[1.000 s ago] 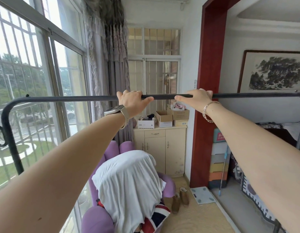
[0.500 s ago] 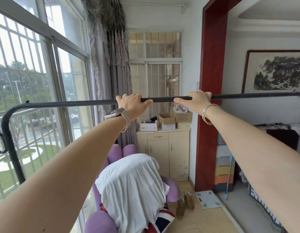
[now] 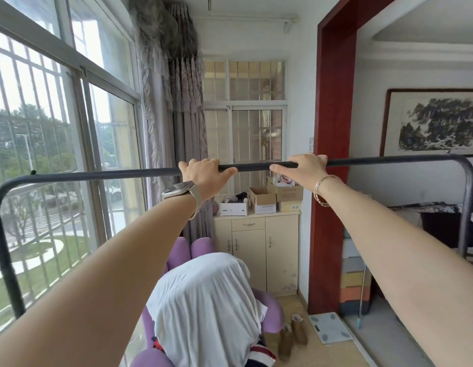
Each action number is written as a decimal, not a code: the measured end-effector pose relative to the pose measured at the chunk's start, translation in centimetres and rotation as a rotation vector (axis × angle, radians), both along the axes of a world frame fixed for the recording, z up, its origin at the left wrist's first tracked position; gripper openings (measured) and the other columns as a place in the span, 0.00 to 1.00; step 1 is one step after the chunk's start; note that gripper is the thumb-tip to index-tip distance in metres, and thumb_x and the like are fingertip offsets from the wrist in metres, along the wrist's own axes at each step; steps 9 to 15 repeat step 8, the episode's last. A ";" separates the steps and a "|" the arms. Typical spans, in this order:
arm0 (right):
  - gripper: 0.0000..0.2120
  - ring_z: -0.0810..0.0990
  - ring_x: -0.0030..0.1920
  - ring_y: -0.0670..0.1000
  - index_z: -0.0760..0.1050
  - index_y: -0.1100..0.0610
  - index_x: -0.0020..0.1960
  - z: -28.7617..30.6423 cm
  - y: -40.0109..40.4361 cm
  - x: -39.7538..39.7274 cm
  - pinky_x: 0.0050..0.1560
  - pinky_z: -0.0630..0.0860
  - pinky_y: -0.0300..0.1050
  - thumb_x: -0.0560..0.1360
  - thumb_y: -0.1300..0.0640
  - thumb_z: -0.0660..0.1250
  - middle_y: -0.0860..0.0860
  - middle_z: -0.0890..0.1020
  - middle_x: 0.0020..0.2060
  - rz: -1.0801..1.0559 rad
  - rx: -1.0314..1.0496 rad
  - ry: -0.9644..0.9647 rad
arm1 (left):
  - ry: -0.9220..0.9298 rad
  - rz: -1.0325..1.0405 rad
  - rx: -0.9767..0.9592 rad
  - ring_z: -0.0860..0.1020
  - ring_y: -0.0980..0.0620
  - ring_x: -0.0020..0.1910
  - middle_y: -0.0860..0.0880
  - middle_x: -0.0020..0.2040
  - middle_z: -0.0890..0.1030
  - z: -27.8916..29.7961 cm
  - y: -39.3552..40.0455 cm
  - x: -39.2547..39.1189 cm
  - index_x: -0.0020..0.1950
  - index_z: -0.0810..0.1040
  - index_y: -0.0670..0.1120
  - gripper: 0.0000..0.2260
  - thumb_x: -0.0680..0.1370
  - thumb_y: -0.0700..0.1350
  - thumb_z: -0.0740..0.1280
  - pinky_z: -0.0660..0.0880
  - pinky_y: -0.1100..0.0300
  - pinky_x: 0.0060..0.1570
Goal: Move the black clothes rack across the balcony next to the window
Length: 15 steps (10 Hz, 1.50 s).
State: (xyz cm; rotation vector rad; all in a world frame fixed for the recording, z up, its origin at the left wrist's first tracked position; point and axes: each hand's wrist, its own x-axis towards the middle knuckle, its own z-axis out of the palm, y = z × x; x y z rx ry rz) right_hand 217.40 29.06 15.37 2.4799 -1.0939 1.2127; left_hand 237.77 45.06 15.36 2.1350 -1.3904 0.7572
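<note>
Head view: nearest are the two bare forearms, reaching forward and up, and at their ends both hands are closed over the top bar of the black clothes rack [image 3: 118, 174]. The left hand [image 3: 203, 176], with a watch [image 3: 181, 190] at the wrist, wraps the bar from above with the thumb pointing toward the other hand; the right hand [image 3: 303, 168], with a bangle [image 3: 321, 189] at the wrist, grips close beside it, so both hold near the middle of the bar. The rack is a thin dark tube, matte and round, running level across the frame and bending down in rounded corners far to the left of the left hand and far to the right of the right hand; its feet are out of sight, so I cannot tell whether it rolls or is lifted. Its left upright stands just before the window [image 3: 44, 144]. The likely trouble lies below and beyond the hands: a purple chair [image 3: 267, 313] draped with a white cloth [image 3: 203, 292] sits directly under the bar, and the hidden base could catch on it or on the boots [image 3: 292, 337] and scale [image 3: 330, 331] on the floor. With both hands close together, the long frame could swing, sending the right upright against the red door frame [image 3: 333, 154] or the left one against the glass. Farther off, a cabinet [image 3: 256, 250] carrying boxes [image 3: 261, 200] closes the balcony's end.
</note>
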 end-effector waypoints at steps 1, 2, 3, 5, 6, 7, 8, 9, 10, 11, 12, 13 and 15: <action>0.31 0.67 0.32 0.43 0.67 0.50 0.28 -0.1 -0.1 0.3 0.41 0.54 0.49 0.68 0.23 0.52 0.45 0.72 0.24 -0.004 0.007 0.009 | -0.008 -0.002 0.000 0.71 0.45 0.47 0.51 0.40 0.77 -0.1 -0.2 0.5 0.42 0.74 0.50 0.25 0.75 0.68 0.49 0.59 0.45 0.58; 0.31 0.66 0.33 0.43 0.67 0.50 0.28 -0.3 0.0 0.6 0.42 0.55 0.49 0.67 0.23 0.51 0.45 0.73 0.26 -0.015 0.002 0.021 | -0.010 -0.009 -0.005 0.70 0.46 0.47 0.52 0.40 0.76 -0.4 0.2 0.9 0.42 0.73 0.50 0.25 0.75 0.68 0.49 0.60 0.45 0.58; 0.32 0.66 0.33 0.43 0.69 0.50 0.29 -0.1 0.6 0.7 0.43 0.55 0.50 0.67 0.22 0.48 0.46 0.73 0.27 -0.034 0.008 0.061 | 0.005 -0.035 0.000 0.70 0.46 0.48 0.51 0.42 0.76 -0.3 1.0 1.3 0.44 0.75 0.50 0.24 0.76 0.67 0.50 0.60 0.46 0.57; 0.32 0.70 0.35 0.46 0.71 0.49 0.34 0.4 3.1 0.0 0.48 0.61 0.53 0.67 0.21 0.48 0.47 0.76 0.30 -0.067 0.104 0.131 | 0.094 -0.185 0.006 0.74 0.48 0.46 0.50 0.43 0.78 0.3 3.6 1.7 0.51 0.77 0.50 0.15 0.79 0.57 0.55 0.59 0.51 0.54; 0.28 0.74 0.35 0.49 0.67 0.48 0.33 0.8 5.5 -0.9 0.51 0.65 0.52 0.69 0.24 0.50 0.47 0.76 0.31 -0.057 0.153 0.155 | 0.129 -0.251 0.032 0.76 0.48 0.46 0.48 0.47 0.80 0.6 5.6 1.0 0.56 0.78 0.49 0.12 0.80 0.51 0.58 0.67 0.51 0.58; 0.24 0.77 0.42 0.52 0.72 0.50 0.38 0.8 7.0 -1.8 0.57 0.68 0.53 0.74 0.31 0.54 0.48 0.78 0.37 -0.067 0.146 0.100 | 0.212 -0.305 -0.019 0.77 0.47 0.49 0.47 0.55 0.79 0.8 7.2 0.2 0.62 0.77 0.47 0.14 0.79 0.48 0.60 0.73 0.55 0.50; 0.21 0.78 0.46 0.51 0.78 0.54 0.51 0.7 9.0 -2.8 0.51 0.73 0.48 0.77 0.39 0.57 0.49 0.80 0.46 0.076 0.216 -0.163 | 0.453 -0.434 -0.139 0.76 0.51 0.56 0.51 0.59 0.77 1.1 9.1 -1.2 0.67 0.74 0.48 0.18 0.79 0.52 0.60 0.69 0.59 0.52; 0.21 0.78 0.46 0.51 0.78 0.54 0.51 0.7 9.0 -2.8 0.51 0.73 0.48 0.77 0.39 0.57 0.49 0.80 0.46 0.076 0.216 -0.163 | 0.453 -0.434 -0.139 0.76 0.51 0.56 0.51 0.59 0.77 1.1 9.1 -1.2 0.67 0.74 0.48 0.18 0.79 0.52 0.60 0.69 0.59 0.52; 0.21 0.78 0.46 0.51 0.78 0.54 0.51 0.7 9.0 -2.8 0.51 0.73 0.48 0.77 0.39 0.57 0.49 0.80 0.46 0.076 0.216 -0.163 | 0.453 -0.434 -0.139 0.76 0.51 0.56 0.51 0.59 0.77 1.1 9.1 -1.2 0.67 0.74 0.48 0.18 0.79 0.52 0.60 0.69 0.59 0.52; 0.21 0.78 0.46 0.51 0.78 0.54 0.51 0.7 9.0 -2.8 0.51 0.73 0.48 0.77 0.39 0.57 0.49 0.80 0.46 0.076 0.216 -0.163 | 0.453 -0.434 -0.139 0.76 0.51 0.56 0.51 0.59 0.77 1.1 9.1 -1.2 0.67 0.74 0.48 0.18 0.79 0.52 0.60 0.69 0.59 0.52; 0.21 0.78 0.46 0.51 0.78 0.54 0.51 0.7 9.0 -2.8 0.51 0.73 0.48 0.77 0.39 0.57 0.49 0.80 0.46 0.076 0.216 -0.163 | 0.453 -0.434 -0.139 0.76 0.51 0.56 0.51 0.59 0.77 1.1 9.1 -1.2 0.67 0.74 0.48 0.18 0.79 0.52 0.60 0.69 0.59 0.52; 0.21 0.78 0.46 0.51 0.78 0.54 0.51 0.7 9.0 -2.8 0.51 0.73 0.48 0.77 0.39 0.57 0.49 0.80 0.46 0.076 0.216 -0.163 | 0.453 -0.434 -0.139 0.76 0.51 0.56 0.51 0.59 0.77 1.1 9.1 -1.2 0.67 0.74 0.48 0.18 0.79 0.52 0.60 0.69 0.59 0.52; 0.21 0.78 0.46 0.51 0.78 0.54 0.51 0.7 9.0 -2.8 0.51 0.73 0.48 0.77 0.39 0.57 0.49 0.80 0.46 0.076 0.216 -0.163 | 0.453 -0.434 -0.139 0.76 0.51 0.56 0.51 0.59 0.77 1.1 9.1 -1.2 0.67 0.74 0.48 0.18 0.79 0.52 0.60 0.69 0.59 0.52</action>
